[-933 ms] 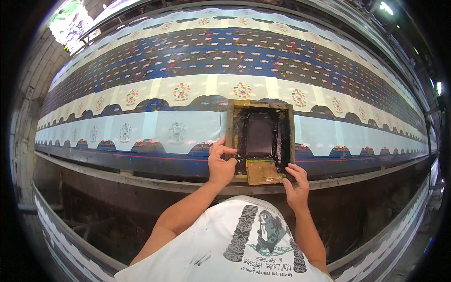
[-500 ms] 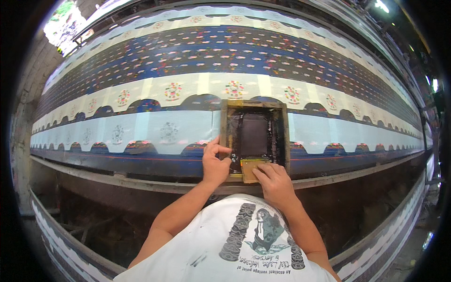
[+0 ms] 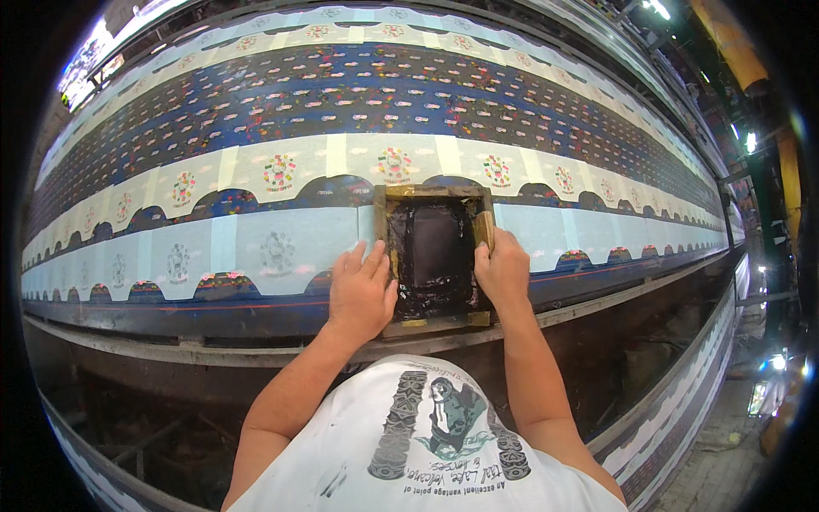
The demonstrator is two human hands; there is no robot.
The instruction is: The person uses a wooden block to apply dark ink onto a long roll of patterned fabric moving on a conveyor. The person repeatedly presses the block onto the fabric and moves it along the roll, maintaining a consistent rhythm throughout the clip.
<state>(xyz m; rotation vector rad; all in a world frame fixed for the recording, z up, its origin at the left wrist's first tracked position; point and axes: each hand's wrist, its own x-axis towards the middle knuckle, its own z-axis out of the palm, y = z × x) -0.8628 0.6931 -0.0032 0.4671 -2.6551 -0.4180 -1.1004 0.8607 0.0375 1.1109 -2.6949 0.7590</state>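
A dark-stained wooden screen frame with a smooth dark panel lies on pale-blue scalloped fabric pieces. My left hand rests at the frame's left side, fingers stretched out and slightly apart, thumb beside the rail. At the right side, my right hand is closed on a small wooden squeegee, held upright along the inner edge. Cream pieces with colourful round prints lie just beyond.
The long printing table has a front rail and bands of dark patterned covering. A lower rack runs below at right. Lights and yellow hanging material are at the right edge.
My right hand has taken the squeegee from the frame's front and moved it up to the right side. My left hand's fingers have straightened. The view has shifted.
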